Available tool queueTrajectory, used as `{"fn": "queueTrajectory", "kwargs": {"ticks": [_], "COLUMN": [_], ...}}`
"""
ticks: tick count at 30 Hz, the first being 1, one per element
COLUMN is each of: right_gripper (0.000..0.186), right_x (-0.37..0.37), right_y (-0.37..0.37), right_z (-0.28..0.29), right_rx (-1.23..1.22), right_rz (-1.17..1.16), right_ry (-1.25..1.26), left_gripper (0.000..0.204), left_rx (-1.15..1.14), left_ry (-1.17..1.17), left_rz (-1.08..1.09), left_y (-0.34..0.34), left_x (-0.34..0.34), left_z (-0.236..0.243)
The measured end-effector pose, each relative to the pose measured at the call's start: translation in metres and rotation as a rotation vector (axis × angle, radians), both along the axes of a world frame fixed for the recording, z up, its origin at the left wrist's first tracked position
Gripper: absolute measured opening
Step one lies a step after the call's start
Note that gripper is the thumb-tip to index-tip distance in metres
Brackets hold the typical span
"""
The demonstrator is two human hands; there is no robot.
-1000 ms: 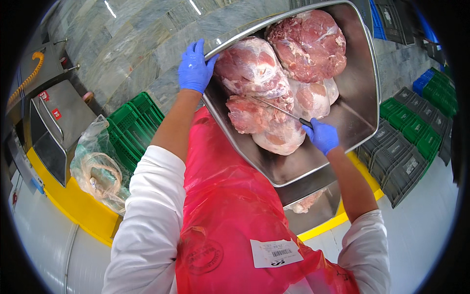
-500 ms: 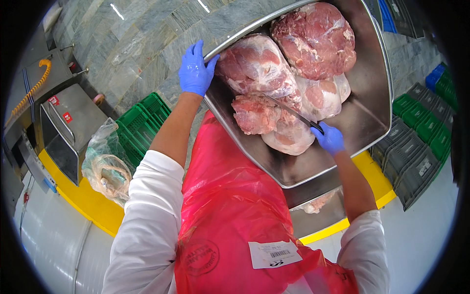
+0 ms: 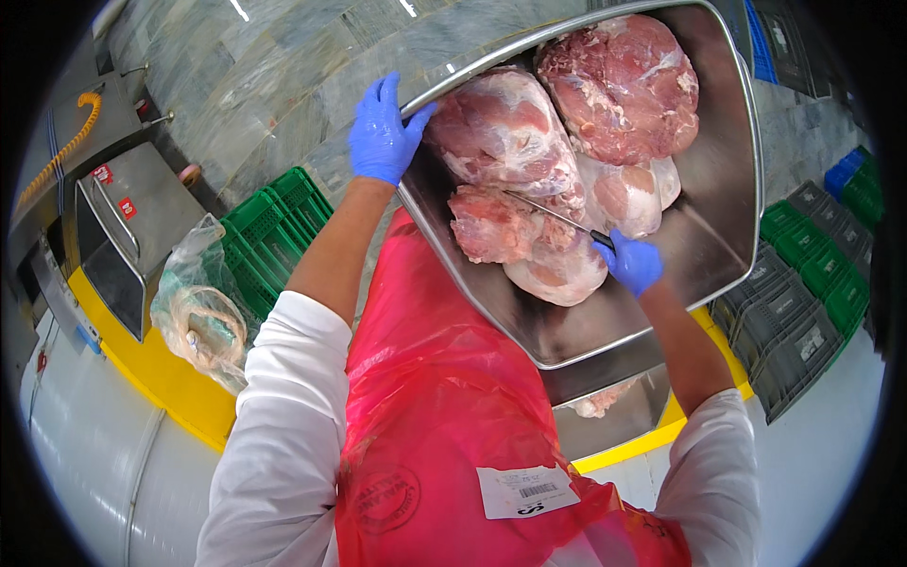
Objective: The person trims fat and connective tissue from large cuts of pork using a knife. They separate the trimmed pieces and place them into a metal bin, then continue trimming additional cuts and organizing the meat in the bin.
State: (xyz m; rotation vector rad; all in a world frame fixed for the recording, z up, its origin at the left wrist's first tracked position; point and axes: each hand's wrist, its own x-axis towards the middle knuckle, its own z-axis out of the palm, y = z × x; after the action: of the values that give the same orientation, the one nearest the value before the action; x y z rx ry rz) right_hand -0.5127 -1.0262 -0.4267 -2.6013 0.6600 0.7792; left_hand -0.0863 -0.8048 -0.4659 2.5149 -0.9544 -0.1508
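Observation:
My left hand (image 3: 385,137), in a blue glove, grips the left rim of a large steel tub (image 3: 694,241), its thumb over the edge. My right hand (image 3: 633,263), also gloved in blue, is closed round the black handle of a knife (image 3: 548,209). The thin blade points left across the meat, its tip near a ragged pink piece (image 3: 491,224). Behind the blade lies a big cut of meat (image 3: 505,128) with white membrane. A darker red cut (image 3: 619,90) is at the far side. Paler pieces (image 3: 557,267) lie nearest my right hand.
Green crates (image 3: 274,222) and a clear plastic bag (image 3: 203,321) stand left of me. Grey and green crates (image 3: 784,312) are stacked at right. Below the tub, a steel tray (image 3: 614,416) holds a meat scrap. A yellow ledge (image 3: 156,369) runs at left.
My right hand has shifted slightly left with the knife, and more of the blade shows over the meat. My left hand stays on the rim. The whole view has shifted a little.

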Motion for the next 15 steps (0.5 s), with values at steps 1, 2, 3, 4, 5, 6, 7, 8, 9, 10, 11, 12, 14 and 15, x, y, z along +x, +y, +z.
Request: {"fn": "queueTrajectory", "kwargs": {"ticks": [1, 2, 3, 4, 5, 6, 7, 8, 9, 10, 11, 12, 14, 15], "right_gripper": [0.047, 0.047, 0.047, 0.046, 0.046, 0.046, 0.046, 0.046, 0.046, 0.046, 0.046, 0.046, 0.045, 0.045], "right_x": [-0.011, -0.019, -0.028, -0.03, -0.033, -0.035, -0.039, -0.044, -0.048, -0.049, -0.05, -0.052, -0.057, -0.058], "right_y": [0.002, 0.003, 0.004, 0.003, 0.004, 0.004, 0.005, 0.006, 0.009, 0.011, 0.015, 0.02, 0.043, 0.049], "right_z": [-0.014, -0.027, -0.038, -0.043, -0.048, -0.053, -0.057, -0.063, -0.07, -0.071, -0.072, -0.072, -0.076, -0.08], "right_rx": [0.015, 0.03, 0.045, 0.041, 0.038, 0.033, 0.045, 0.056, 0.067, 0.057, 0.046, 0.036, -0.008, -0.025], "right_rz": [-0.016, -0.034, -0.053, -0.049, -0.045, -0.043, -0.063, -0.083, -0.102, -0.114, -0.127, -0.139, -0.221, -0.262], "right_ry": [-0.004, -0.012, -0.019, -0.048, -0.077, -0.106, -0.121, -0.137, -0.153, -0.141, -0.13, -0.119, -0.173, -0.201], "left_gripper": [0.074, 0.075, 0.075, 0.076, 0.076, 0.076, 0.077, 0.077, 0.077, 0.077, 0.077, 0.077, 0.076, 0.076], "left_rx": [-0.001, -0.003, -0.005, -0.003, -0.002, -0.001, 0.004, 0.007, 0.01, 0.003, -0.003, -0.01, 0.021, 0.04], "left_ry": [0.008, 0.012, 0.017, 0.015, 0.014, 0.012, 0.001, -0.012, -0.024, -0.024, -0.024, -0.024, -0.041, -0.051], "left_rz": [0.001, 0.001, 0.0, 0.004, 0.007, 0.01, 0.004, -0.001, -0.005, -0.006, -0.007, -0.009, -0.015, -0.018], "left_y": [0.0, -0.001, -0.001, -0.001, 0.0, 0.001, 0.001, 0.002, 0.004, 0.004, 0.005, 0.005, 0.002, 0.001], "left_x": [0.0, 0.001, 0.001, 0.001, 0.0, 0.0, 0.001, 0.002, 0.003, 0.003, 0.002, 0.002, 0.001, 0.003], "left_z": [0.0, 0.0, 0.001, 0.001, 0.003, 0.004, 0.003, 0.001, 0.0, -0.001, -0.002, -0.003, -0.002, -0.001]}}
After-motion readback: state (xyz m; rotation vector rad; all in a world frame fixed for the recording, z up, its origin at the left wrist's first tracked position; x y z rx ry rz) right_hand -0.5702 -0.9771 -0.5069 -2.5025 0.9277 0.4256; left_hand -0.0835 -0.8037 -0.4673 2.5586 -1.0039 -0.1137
